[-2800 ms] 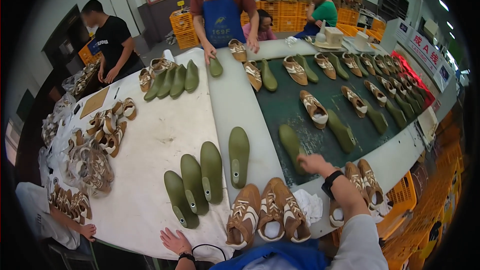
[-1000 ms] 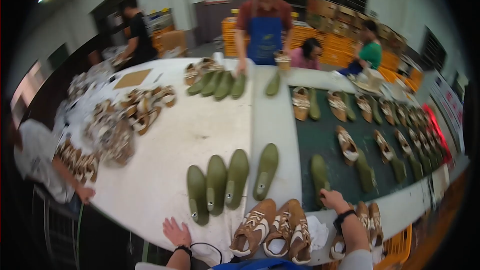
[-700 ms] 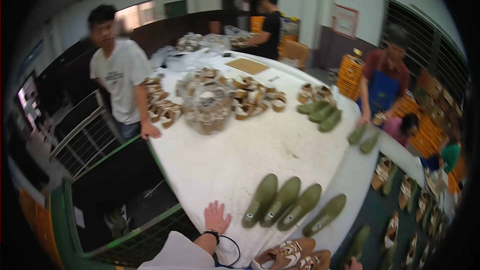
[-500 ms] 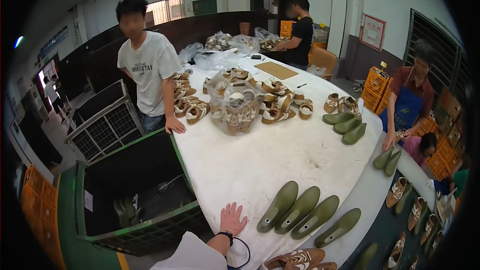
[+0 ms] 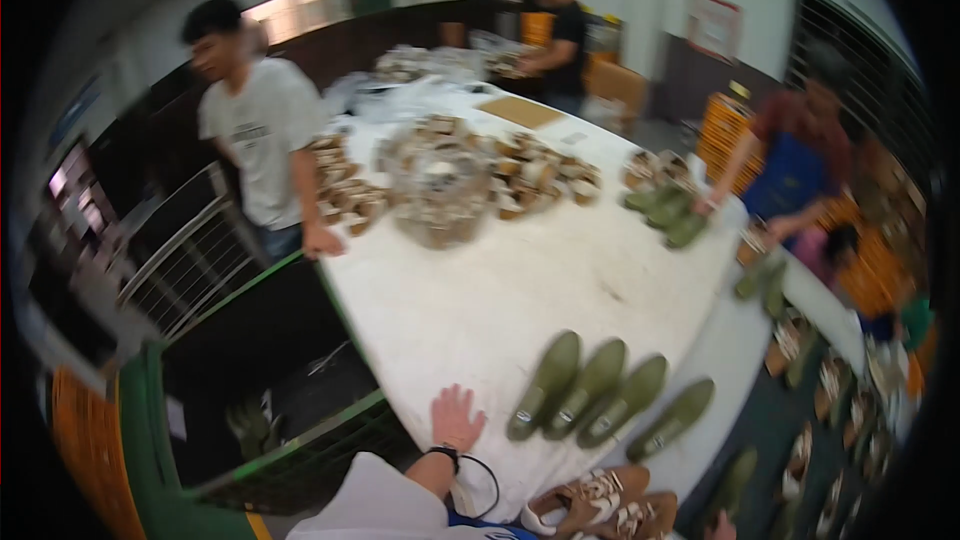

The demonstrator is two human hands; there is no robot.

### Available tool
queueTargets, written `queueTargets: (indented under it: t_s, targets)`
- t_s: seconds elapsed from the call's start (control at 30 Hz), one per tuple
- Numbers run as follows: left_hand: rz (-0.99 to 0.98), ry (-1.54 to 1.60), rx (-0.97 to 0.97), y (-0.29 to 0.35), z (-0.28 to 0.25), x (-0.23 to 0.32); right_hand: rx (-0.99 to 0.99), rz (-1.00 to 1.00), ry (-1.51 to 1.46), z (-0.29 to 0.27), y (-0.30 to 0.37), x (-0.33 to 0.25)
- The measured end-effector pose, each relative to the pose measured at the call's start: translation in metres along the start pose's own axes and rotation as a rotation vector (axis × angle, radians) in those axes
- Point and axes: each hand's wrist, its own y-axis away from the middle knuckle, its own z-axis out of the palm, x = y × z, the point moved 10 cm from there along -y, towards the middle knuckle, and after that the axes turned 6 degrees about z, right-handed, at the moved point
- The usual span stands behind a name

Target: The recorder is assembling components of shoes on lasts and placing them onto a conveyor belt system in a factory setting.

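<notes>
My left hand lies flat on the white-covered table, fingers spread, holding nothing. To its right, several olive-green shoe lasts lie side by side with their toes pointing away. Brown-and-white sneakers sit at the near edge, between my two arms. Only a small, blurred part of my right hand shows at the lower edge. It is at the near end of another green shoe last on the dark green surface; whether it grips the last is unclear.
A green-rimmed bin with lasts inside stands left of the table. Bagged sneakers and loose pairs cover the far side. A person in a white shirt leans there; another in a blue apron handles lasts and a sneaker at right.
The view has shifted and blurred. My right hand has come in at the lower edge. The aproned person now reaches to the far green lasts, and the white-shirted person's head has turned aside.
</notes>
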Motion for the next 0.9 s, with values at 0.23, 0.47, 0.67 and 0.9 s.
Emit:
queueTargets:
  t_s: [0.23,0.47,0.67,0.9]
  targets:
    - [0.005,0.011,-0.024,0.003,0.000,-0.006,0.080,0.035,0.008,-0.014,0.008,0.009]
    - [0.141,-0.157,-0.013,0.013,-0.007,0.024,-0.379,-0.008,-0.038,0.032,0.158,-0.036]
    - [0.191,-0.150,0.035,0.009,-0.008,0.032,-0.374,0.177,-0.233,0.094,0.221,-0.045]
    - [0.028,-0.037,-0.105,0.003,0.012,0.006,0.135,-0.160,-0.287,0.097,0.226,-0.084]
